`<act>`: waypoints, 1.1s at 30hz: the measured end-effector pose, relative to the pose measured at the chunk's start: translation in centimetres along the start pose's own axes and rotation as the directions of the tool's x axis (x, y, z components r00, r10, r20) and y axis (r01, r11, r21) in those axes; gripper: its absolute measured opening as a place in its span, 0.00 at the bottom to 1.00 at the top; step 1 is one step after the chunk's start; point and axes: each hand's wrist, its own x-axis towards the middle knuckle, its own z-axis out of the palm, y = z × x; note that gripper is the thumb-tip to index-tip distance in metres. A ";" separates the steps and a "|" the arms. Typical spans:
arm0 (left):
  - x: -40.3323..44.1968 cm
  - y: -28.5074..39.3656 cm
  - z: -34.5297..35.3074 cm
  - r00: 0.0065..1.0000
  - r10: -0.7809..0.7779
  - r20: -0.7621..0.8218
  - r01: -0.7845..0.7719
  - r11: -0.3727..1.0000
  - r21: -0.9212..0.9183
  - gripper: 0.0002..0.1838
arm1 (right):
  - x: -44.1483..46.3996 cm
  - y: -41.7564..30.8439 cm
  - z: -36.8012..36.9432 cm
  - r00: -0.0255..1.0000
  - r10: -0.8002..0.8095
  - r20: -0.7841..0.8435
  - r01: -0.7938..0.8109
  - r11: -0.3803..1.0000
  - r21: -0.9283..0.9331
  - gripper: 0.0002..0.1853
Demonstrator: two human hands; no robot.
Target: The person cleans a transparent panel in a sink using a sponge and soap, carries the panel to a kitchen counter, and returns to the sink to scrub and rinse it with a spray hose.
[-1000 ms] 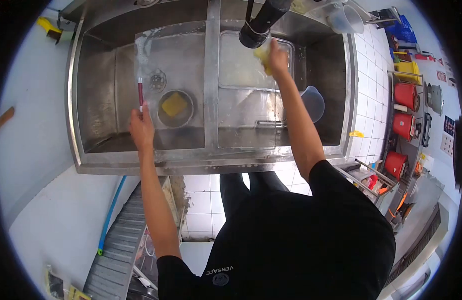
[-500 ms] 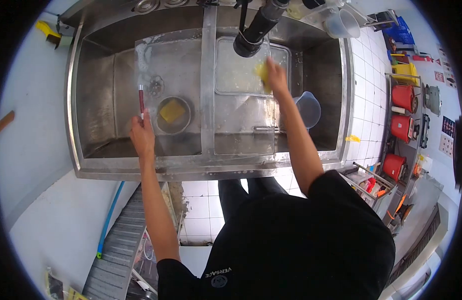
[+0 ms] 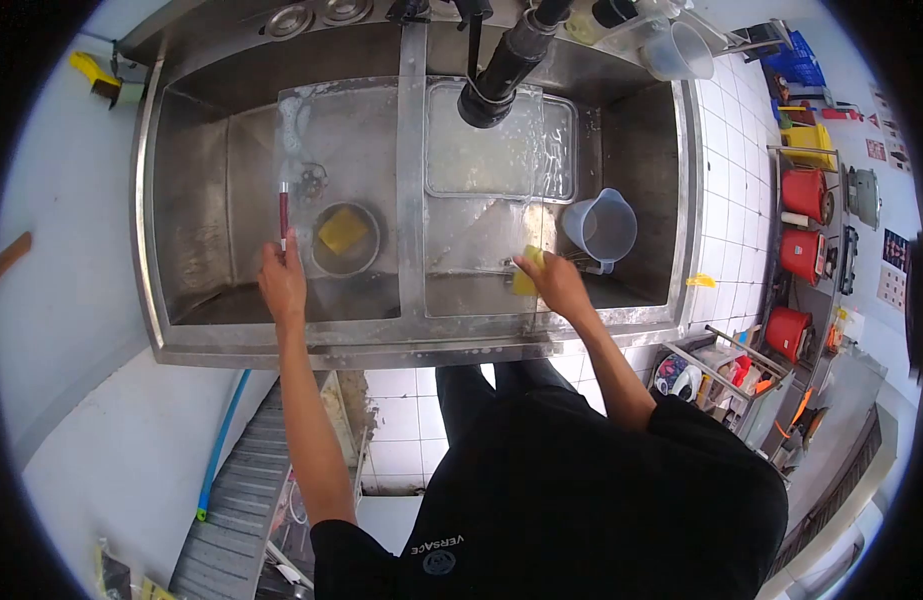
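A large clear sheet (image 3: 371, 130) lies across both basins of the steel sink, over the divider, with suds along its far left edge. My left hand (image 3: 281, 278) is closed on the sheet's left edge, just below a red and silver strip (image 3: 284, 212). My right hand (image 3: 559, 282) presses a yellow sponge (image 3: 524, 282) on the sheet's near right part. Below the sheet, a round metal bowl (image 3: 371, 262) with another yellow sponge (image 3: 343, 231) in it sits in the left basin. A clear plastic jug (image 3: 603, 228) stands right of my right hand.
A rectangular tray (image 3: 571, 150) of water lies in the right basin. A black faucet (image 3: 496, 85) hangs over it. The steel sink rim (image 3: 371, 352) runs along my front. Another plastic container (image 3: 678, 52) stands at the back right corner.
My right hand has swept the sponge from over the tray toward the sink's front edge. My left hand has stayed on the sheet's left edge, shifting slightly.
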 end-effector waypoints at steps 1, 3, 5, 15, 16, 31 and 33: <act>0.0 -0.1 0.0 1.000 0.010 -0.007 -0.010 1.000 -0.006 0.30 | -0.7 -0.6 -1.5 0.998 0.010 0.067 -0.001 0.991 -0.134 0.26; 0.3 -0.5 0.1 1.000 -0.007 0.007 0.007 1.000 0.009 0.30 | 0.3 -1.9 -2.5 0.980 -0.091 -0.175 0.082 0.995 -0.058 0.15; 0.1 -0.5 0.3 1.000 -0.017 0.013 0.017 1.000 0.012 0.30 | 3.1 -4.8 -2.1 0.854 -0.227 -0.468 0.290 0.955 0.067 0.13; -0.1 -0.8 -0.1 1.000 0.016 0.007 -0.016 1.000 -0.006 0.28 | 8.9 0.0 2.4 0.743 -0.270 -0.613 0.246 0.961 -0.125 0.18; 0.1 -0.4 0.0 1.000 0.027 0.000 -0.027 1.000 -0.009 0.28 | 11.6 -0.6 0.7 0.875 -0.035 -0.483 0.162 0.961 0.224 0.24; 0.0 -0.2 0.3 0.999 0.022 -0.037 -0.022 1.000 -0.011 0.27 | 24.0 -4.5 -5.2 0.930 -0.287 0.228 -0.221 0.059 0.974 0.43; -0.1 -0.2 0.2 1.000 0.002 -0.022 -0.002 1.000 0.000 0.27 | 25.6 -6.3 -6.6 0.978 -0.178 0.108 -0.012 0.471 0.882 0.39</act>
